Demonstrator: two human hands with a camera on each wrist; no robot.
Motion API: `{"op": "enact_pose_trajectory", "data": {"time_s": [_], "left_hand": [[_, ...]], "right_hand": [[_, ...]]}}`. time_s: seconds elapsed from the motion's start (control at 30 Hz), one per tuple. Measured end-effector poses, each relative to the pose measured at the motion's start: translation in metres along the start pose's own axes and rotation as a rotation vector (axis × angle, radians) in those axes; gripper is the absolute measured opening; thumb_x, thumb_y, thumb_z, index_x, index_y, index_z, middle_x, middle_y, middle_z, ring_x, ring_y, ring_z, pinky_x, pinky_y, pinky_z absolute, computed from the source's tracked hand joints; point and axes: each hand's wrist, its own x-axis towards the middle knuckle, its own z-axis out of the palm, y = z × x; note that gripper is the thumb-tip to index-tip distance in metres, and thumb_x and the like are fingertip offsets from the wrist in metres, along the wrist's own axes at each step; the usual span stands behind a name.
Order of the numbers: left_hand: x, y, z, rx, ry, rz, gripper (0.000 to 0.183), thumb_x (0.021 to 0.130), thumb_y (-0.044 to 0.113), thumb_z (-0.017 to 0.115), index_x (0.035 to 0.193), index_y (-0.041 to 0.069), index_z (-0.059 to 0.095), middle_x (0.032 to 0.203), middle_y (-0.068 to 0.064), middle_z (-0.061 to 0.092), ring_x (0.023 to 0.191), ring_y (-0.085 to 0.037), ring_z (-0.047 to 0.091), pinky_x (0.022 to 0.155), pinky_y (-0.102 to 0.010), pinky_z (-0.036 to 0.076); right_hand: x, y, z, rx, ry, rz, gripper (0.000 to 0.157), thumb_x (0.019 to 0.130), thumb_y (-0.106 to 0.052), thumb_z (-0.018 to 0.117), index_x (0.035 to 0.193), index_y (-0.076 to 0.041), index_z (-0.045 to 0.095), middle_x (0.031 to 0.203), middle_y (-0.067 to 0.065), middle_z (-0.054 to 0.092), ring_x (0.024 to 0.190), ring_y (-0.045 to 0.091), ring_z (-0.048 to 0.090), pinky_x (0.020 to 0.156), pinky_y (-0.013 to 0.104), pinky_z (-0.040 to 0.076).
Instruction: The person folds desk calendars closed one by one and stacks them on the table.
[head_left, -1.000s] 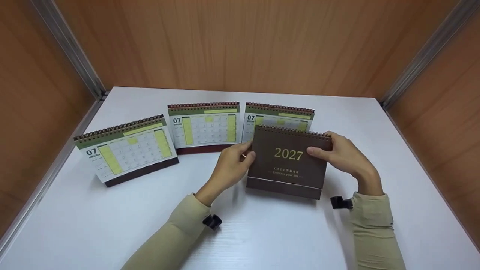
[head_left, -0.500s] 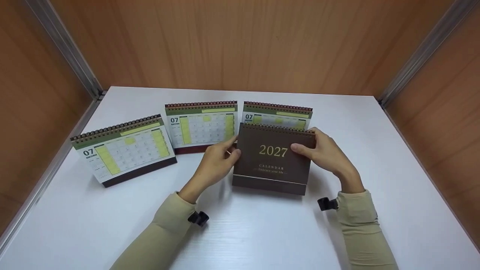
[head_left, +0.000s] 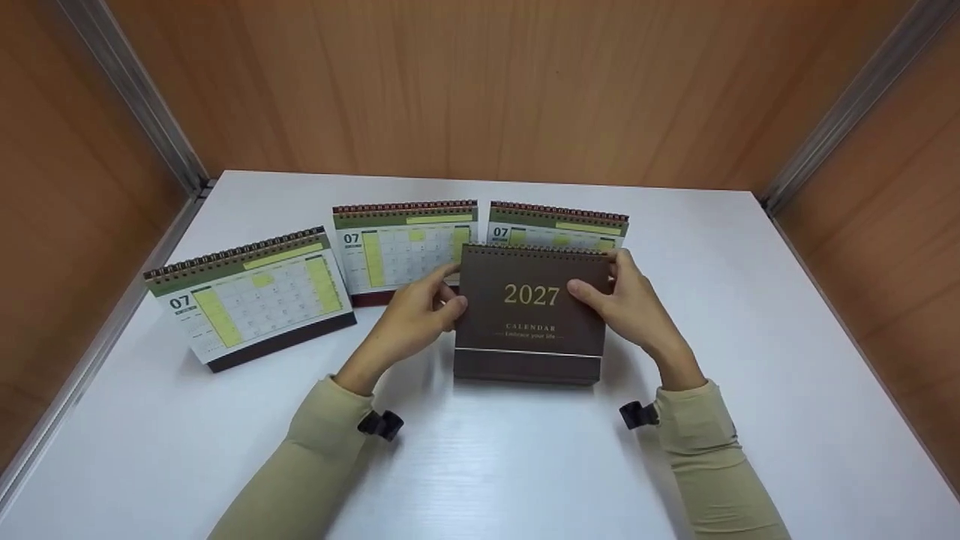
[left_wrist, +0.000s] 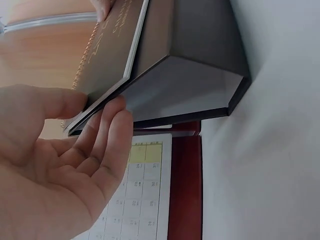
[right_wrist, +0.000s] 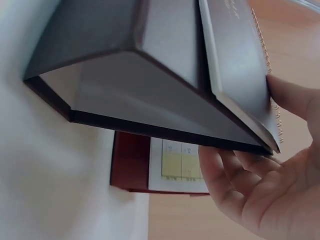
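A brown desk calendar [head_left: 529,315] with "2027" on its cover is between my two hands, its spiral binding at the top. My left hand [head_left: 409,319] pinches its left edge; in the left wrist view the thumb [left_wrist: 62,102] is on the cover side and the fingers curl against the back. My right hand [head_left: 634,304] grips the upper right edge, thumb on the cover, fingers behind the back panel in the right wrist view. The stand is folded out into a hollow triangle. Whether its base touches the table, I cannot tell.
Three calendars turned to page 07 stand on the white table [head_left: 465,465]: a dark-based one [head_left: 262,300] at left, a red-based one [head_left: 405,255] in the middle, and another [head_left: 559,225] partly hidden behind the brown one. Wooden panels [head_left: 480,90] enclose the table.
Both hands have carried the brown calendar to the left and slightly away from me, turning it to face more squarely forward. The other calendars have kept their places.
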Motion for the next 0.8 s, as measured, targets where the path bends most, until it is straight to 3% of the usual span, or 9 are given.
{"op": "enact_pose_trajectory", "data": {"time_s": [0.23, 0.47, 0.8], "left_hand": [[0.0, -0.004, -0.009, -0.023, -0.02, 0.013, 0.06, 0.104, 0.012, 0.065, 0.159, 0.002, 0.044, 0.095, -0.005, 0.071, 0.076, -0.017, 0.068, 0.072, -0.033, 0.053], [0.0, -0.006, -0.013, -0.005, -0.025, -0.014, 0.062, 0.104, 0.014, 0.065, 0.161, 0.003, 0.042, 0.097, -0.005, 0.072, 0.078, -0.017, 0.067, 0.074, -0.033, 0.053], [-0.001, -0.009, -0.018, 0.014, -0.059, -0.031, 0.069, 0.104, 0.015, 0.067, 0.164, 0.001, 0.036, 0.106, -0.008, 0.07, 0.081, -0.016, 0.068, 0.076, -0.033, 0.054]], "right_hand": [[0.001, -0.001, 0.006, -0.001, -0.003, -0.029, 0.069, 0.106, -0.02, 0.066, 0.164, -0.005, 0.031, 0.148, 0.022, 0.055, 0.123, 0.038, 0.064, 0.096, 0.048, 0.057], [0.003, 0.001, 0.01, -0.012, -0.009, -0.023, 0.074, 0.106, -0.023, 0.067, 0.168, -0.009, 0.028, 0.148, 0.02, 0.053, 0.123, 0.035, 0.065, 0.098, 0.048, 0.058], [0.002, 0.002, 0.011, -0.027, -0.045, -0.014, 0.079, 0.107, -0.02, 0.067, 0.169, -0.003, 0.021, 0.153, 0.024, 0.05, 0.134, 0.04, 0.06, 0.107, 0.054, 0.053]]}}
